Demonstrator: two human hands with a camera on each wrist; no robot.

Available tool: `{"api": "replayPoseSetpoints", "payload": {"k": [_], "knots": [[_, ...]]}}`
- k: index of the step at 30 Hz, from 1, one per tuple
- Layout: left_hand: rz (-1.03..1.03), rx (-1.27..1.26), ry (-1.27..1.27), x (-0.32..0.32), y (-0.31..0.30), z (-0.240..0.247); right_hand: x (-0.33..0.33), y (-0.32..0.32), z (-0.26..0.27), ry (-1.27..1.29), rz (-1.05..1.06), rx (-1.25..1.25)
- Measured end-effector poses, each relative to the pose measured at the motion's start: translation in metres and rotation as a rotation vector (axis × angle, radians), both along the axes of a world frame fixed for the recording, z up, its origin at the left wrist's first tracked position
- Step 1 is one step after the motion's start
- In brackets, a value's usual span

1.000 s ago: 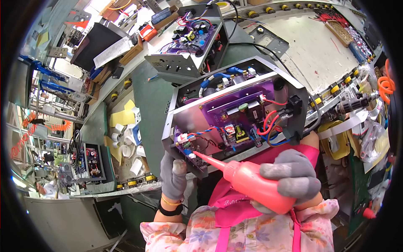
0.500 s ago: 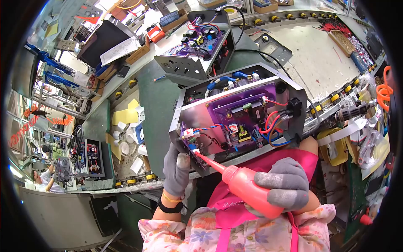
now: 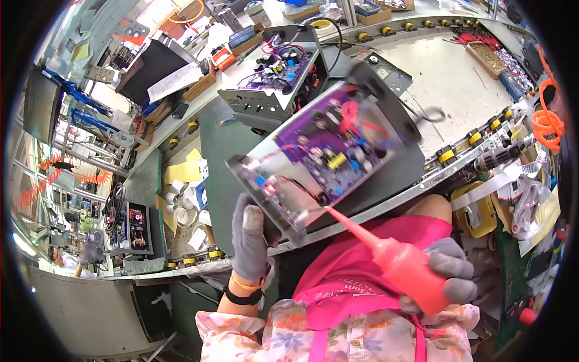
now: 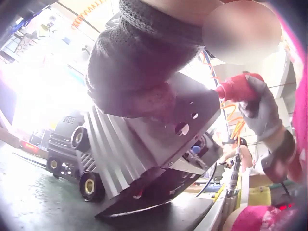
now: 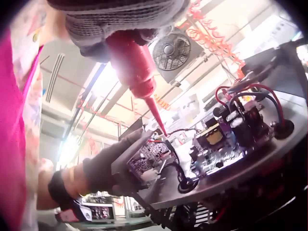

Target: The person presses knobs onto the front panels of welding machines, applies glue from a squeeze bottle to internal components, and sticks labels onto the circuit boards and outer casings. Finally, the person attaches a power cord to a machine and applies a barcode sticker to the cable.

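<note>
My gloved left hand point(image 3: 248, 238) grips the near left end of an open metal chassis point(image 3: 244, 166), its thumb showing and its other fingers hidden behind the panel. Purple circuit boards point(image 3: 301, 136) with wires and components sit inside. The chassis is tilted over the bench; its rubber feet point(image 4: 90, 186) show in the left wrist view. My gloved right hand point(image 3: 449, 268) holds a red squeeze bottle point(image 3: 410, 268) with a long tapered nozzle point(image 3: 356, 231). In the head view the nozzle tip overlaps the chassis's near edge, close to the boards.
A second open chassis point(image 3: 265, 105) stands behind on the green bench mat point(image 3: 220, 145). A flat metal panel point(image 3: 392, 72) lies at the back right. A yellow bin point(image 3: 476, 211) is at my right, and an electric screwdriver point(image 3: 503, 155) lies by the roller rail.
The chassis has swung and tilted, its right end rising away from me. The bottle has moved to the right, its nozzle leaving the white connector at the chassis's left end.
</note>
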State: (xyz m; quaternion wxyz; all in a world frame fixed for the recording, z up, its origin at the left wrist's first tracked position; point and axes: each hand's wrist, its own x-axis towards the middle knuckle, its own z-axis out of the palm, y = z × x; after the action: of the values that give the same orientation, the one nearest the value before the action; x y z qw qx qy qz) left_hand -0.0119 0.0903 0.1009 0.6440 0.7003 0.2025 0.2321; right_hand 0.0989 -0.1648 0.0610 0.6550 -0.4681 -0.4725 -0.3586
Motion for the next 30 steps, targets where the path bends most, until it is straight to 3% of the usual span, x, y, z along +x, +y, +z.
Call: {"api": "replayPoseSetpoints", "payload": {"k": [1, 4, 5, 8, 12, 18, 20, 22, 24, 28, 30], "knots": [[0.055, 0.043, 0.009, 0.007, -0.001, 0.004, 0.003, -0.008, -0.006, 0.030, 0.047, 0.039], [0.210, -0.239, 0.026, 0.025, 0.009, 0.003, 0.007, -0.013, -0.025, 0.140, 0.093, 0.013], [0.126, -0.262, 0.030, 0.022, 0.019, -0.001, 0.006, -0.012, -0.032, 0.189, 0.067, -0.049], [0.144, -0.063, 0.097, 0.018, 0.017, -0.011, 0.008, -0.005, -0.045, 0.252, 0.099, -0.323], [0.148, -0.022, 0.081, 0.018, 0.019, -0.018, 0.009, 0.029, -0.068, 0.259, 0.124, -0.359], [0.310, 0.006, 0.034, 0.023, 0.010, -0.022, 0.012, 0.045, -0.081, 0.280, 0.148, -0.390], [0.332, 0.299, 0.161, 0.008, 0.025, -0.045, 0.013, 0.047, -0.084, 0.277, 0.170, -0.401], [0.315, 0.493, 0.098, 0.006, 0.017, -0.051, 0.014, 0.048, -0.083, 0.281, 0.171, -0.403], [0.267, 0.583, -0.157, 0.011, -0.017, -0.054, 0.018, 0.045, -0.071, 0.293, 0.157, -0.396], [0.300, 0.640, -0.033, 0.015, -0.031, -0.057, 0.028, 0.020, -0.058, 0.417, 0.237, -0.353], [0.326, 0.684, -0.021, 0.020, -0.031, -0.058, 0.034, -0.005, -0.051, 0.433, 0.096, -0.313]]}}
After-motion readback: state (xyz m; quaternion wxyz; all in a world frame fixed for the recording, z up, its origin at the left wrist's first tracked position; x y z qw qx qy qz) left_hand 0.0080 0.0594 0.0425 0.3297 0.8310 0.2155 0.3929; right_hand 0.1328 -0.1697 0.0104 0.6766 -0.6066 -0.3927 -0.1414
